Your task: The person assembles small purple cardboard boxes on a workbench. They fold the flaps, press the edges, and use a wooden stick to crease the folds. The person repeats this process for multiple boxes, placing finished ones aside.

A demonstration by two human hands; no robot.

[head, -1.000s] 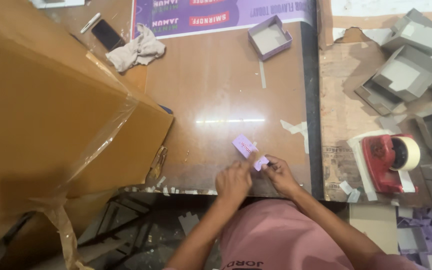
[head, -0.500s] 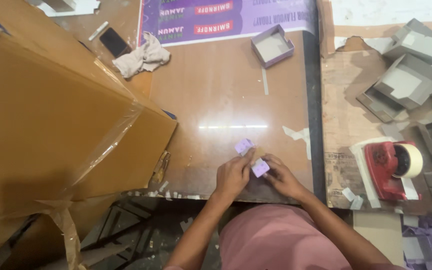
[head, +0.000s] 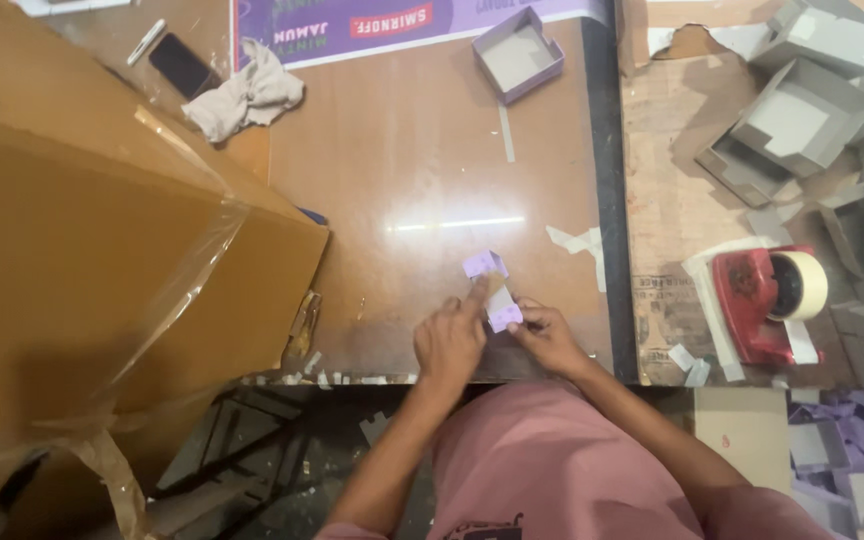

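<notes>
A small lilac cardboard piece (head: 493,289), partly folded, lies on the brown table (head: 422,160) near its front edge. My left hand (head: 449,342) presses on it with the index finger stretched along its middle. My right hand (head: 549,336) pinches the near right end of the same piece between thumb and fingers. The far flap of the piece stands up a little, free of both hands.
A large brown carton (head: 92,260) with loose plastic wrap fills the left. A red tape dispenser (head: 767,300) sits at the right, grey folded boxes (head: 802,110) behind it. An open lilac box (head: 518,53), a cloth (head: 244,98) and a phone (head: 181,64) lie farther back.
The view has shifted slightly. Both hands have worked the lilac piece closer together, and my left index finger now lies stretched along it.
</notes>
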